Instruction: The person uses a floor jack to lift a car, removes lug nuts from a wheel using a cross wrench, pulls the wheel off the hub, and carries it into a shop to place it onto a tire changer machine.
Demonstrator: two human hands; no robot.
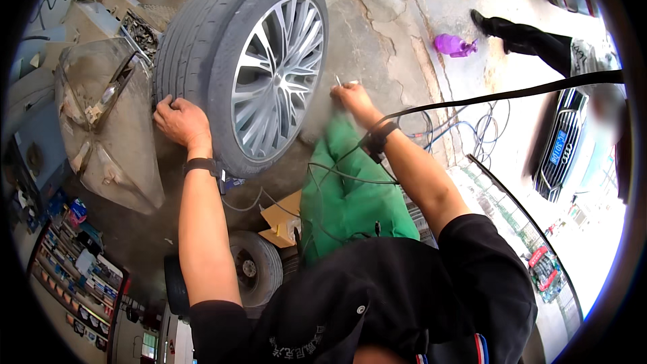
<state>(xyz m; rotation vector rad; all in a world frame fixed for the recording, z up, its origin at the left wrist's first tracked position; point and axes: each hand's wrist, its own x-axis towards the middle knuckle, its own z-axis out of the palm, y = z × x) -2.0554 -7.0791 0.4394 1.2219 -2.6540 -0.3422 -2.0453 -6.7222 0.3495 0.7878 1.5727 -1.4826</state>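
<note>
A car wheel (280,81) with a grey tyre and a silver multi-spoke rim stands upright in front of me. My left hand (180,123) is against the tyre's tread on its left side, with bent fingers gripping it. My right hand (354,101) is closed just right of the rim, apart from it. A small thin object (338,80), pale and partly hidden, sticks out from its fingertips; its kind is too small to tell. Both wrists wear dark bands.
A dusty machine with a clear plastic cover (108,121) stands left of the wheel. Another wheel (253,266) and a cardboard box (280,219) are near my legs. Cables and hoses (478,128) lie right, near a purple bottle (455,45). A person (539,44) and a car (561,145) are farther right.
</note>
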